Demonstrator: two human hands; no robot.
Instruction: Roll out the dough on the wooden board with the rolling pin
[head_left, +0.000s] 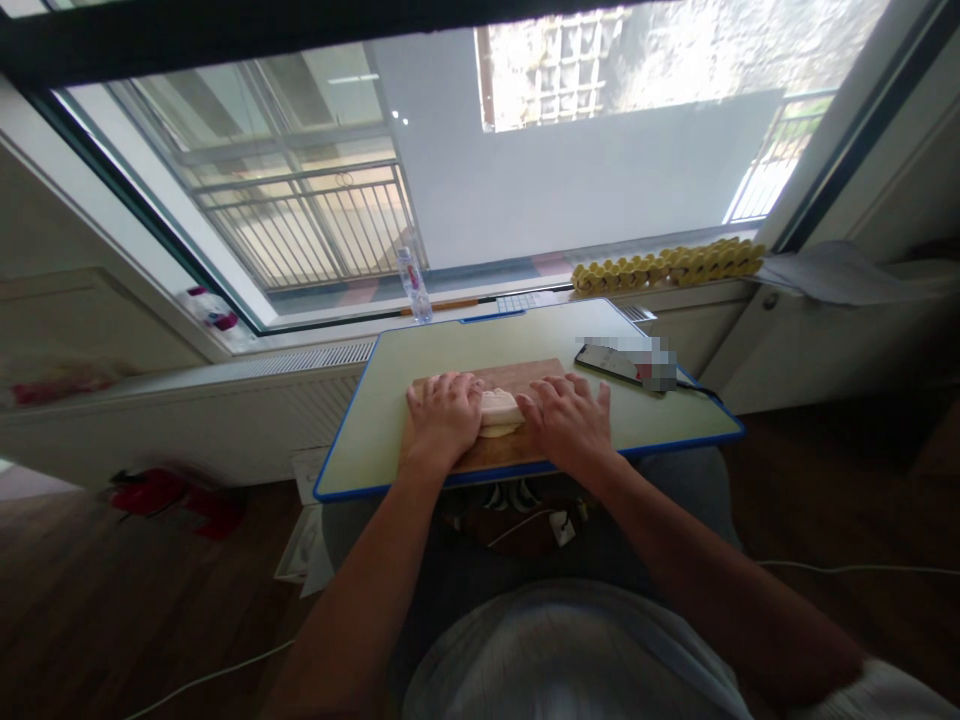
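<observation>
Both hands are working a pale lump of dough (pixel 499 410) in the middle of the wooden board (pixel 517 455), which is lying on the blue-edged surface (pixel 390 400). Left hand (pixel 442 415) is lying palm down, fingers spread flat, pressing against the dough's left side and gripping nothing. Right hand (pixel 566 420) is doing the same on the dough's right side, fingers splayed wide over the board, also holding nothing. The dough is sitting squeezed between them, touching both.

To my eye, doing this well means pushing with the heels of the palms evenly from either side, so the lump is folding in on itself rather than sliding toward the board's far edge. The board looks likely to creep on the smooth surface, so weight should be going downward, not just forward. A phone (pixel 611 362) is lying just beyond the board's far right corner, and a water bottle (pixel 414 285) is standing well behind the board by the window.
</observation>
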